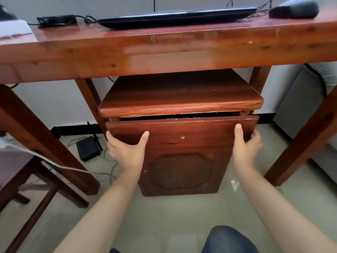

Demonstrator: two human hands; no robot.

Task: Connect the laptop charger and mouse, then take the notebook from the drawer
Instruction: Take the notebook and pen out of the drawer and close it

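A small dark wooden cabinet stands under the desk. Its drawer front is pulled out a little, showing a dark slit above it. My left hand grips the drawer front's lower left edge, thumb on the face. My right hand grips the right edge the same way. The drawer's inside is hidden and no notebook shows. On the desk lie a black laptop, the black charger brick with its cable at the left, and a dark mouse at the right.
A wooden chair stands at the left. A black router and loose cables lie on the tiled floor by the cabinet. Desk legs flank the cabinet on both sides. A grey appliance stands at the right wall. My knee shows below.
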